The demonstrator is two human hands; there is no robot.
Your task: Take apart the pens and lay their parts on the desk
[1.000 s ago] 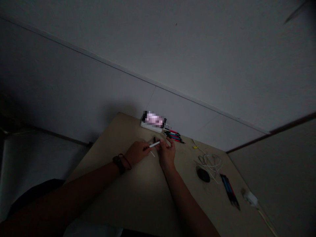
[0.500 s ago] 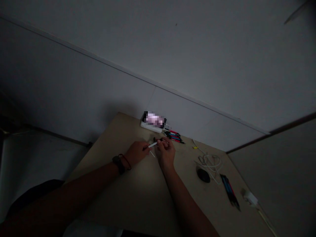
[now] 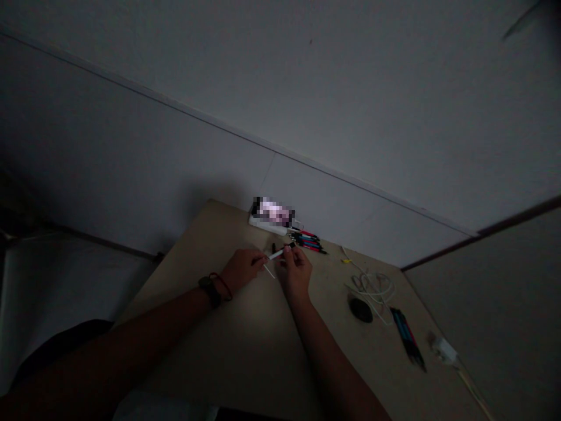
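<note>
Near the middle of the table, my right hand [image 3: 296, 270] pinches a white pen barrel [image 3: 276, 255] between thumb and fingers. A dark piece [image 3: 292, 245] shows at the fingertips of this hand. My left hand [image 3: 243, 269], with a dark watch [image 3: 209, 290] and a red band on its wrist, is closed at the left end of the barrel; what its fingers grip is mostly hidden. Beneath the fingertips a thin white stick [image 3: 269, 271] slants down to the right; I cannot tell whether it is held or lies on the table. Behind the barrel stands a small dark piece [image 3: 274, 247].
A lit phone [image 3: 274, 211], its screen blurred, leans on a white block [image 3: 268, 226] by the wall. Several pens [image 3: 309, 241] lie beside it. Rightward are a black mouse [image 3: 360, 310], a coiled white cable [image 3: 372, 285], more pens [image 3: 408, 339] and a white plug [image 3: 446, 351].
The dark end that showed at my left hand is now out of sight, and the fingers there have drawn in at the barrel's left end. My right hand has barely moved.
</note>
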